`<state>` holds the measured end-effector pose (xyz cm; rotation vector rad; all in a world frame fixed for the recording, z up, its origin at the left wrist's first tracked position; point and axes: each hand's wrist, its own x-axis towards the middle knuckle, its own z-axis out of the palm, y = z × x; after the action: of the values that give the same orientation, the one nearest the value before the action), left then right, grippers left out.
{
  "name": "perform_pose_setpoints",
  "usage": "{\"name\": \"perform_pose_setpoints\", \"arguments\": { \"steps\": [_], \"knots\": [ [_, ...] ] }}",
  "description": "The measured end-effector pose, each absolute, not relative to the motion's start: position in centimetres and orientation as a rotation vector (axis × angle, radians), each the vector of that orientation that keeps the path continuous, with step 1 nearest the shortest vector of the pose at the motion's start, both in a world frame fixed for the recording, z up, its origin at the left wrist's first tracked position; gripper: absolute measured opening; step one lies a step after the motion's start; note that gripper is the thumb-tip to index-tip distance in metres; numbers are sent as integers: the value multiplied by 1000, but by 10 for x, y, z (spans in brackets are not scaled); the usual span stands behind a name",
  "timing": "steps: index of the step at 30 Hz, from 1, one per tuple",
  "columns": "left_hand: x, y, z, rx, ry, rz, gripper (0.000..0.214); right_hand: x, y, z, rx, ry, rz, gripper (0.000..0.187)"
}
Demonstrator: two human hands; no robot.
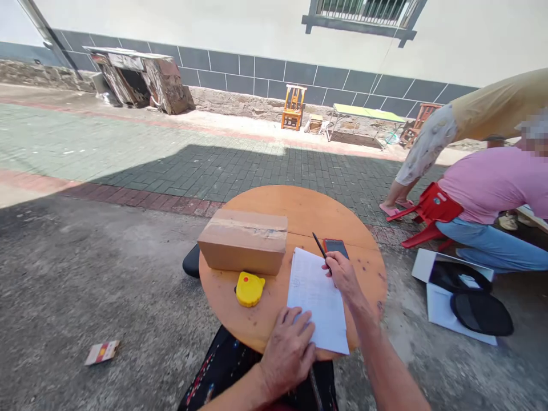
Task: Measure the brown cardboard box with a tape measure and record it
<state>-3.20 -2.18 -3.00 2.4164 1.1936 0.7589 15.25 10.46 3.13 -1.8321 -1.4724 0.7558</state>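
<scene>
My right hand (343,275) is closed round a black pen (319,246), with its tip on a white sheet of paper (317,297). My left hand (288,349) lies flat on the near end of that sheet, fingers spread. The paper lies on a small round wooden table (299,214). A taped cardboard box (243,240) sits on the left side of the table. A yellow tape measure (249,288) lies just in front of the box. A phone with a red edge (336,247) rests beyond my right hand.
Two other people bend over at the right, one on a red plastic stool (428,211). White sheets with dark round objects (471,294) lie on the ground to the right. A small card (101,351) lies on the concrete at left. Wooden chairs and a table stand by the far wall.
</scene>
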Motion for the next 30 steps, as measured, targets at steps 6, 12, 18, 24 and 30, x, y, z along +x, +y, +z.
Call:
{"name": "perform_pose_setpoints", "arguments": {
  "steps": [6, 12, 18, 24, 30],
  "knots": [
    [-32, -23, -28, 2473, 1169, 751, 24, 189, -3, 51, -1424, -891, 1144, 37],
    [-32, -25, -26, 2495, 1203, 803, 24, 201, -61, 56, -1124, -797, 1383, 20],
    [-31, -24, -27, 2481, 1218, 818, 26, 196, -59, 67, -1033, -825, 971, 24],
    [-31, -26, -28, 2455, 1234, 836, 29, 181, -50, 55, -1115, -648, 784, 25],
    [-30, -25, -30, 2477, 1245, 791, 28, 160, -45, 40, -1072, -533, 924, 19]
  ]
}}
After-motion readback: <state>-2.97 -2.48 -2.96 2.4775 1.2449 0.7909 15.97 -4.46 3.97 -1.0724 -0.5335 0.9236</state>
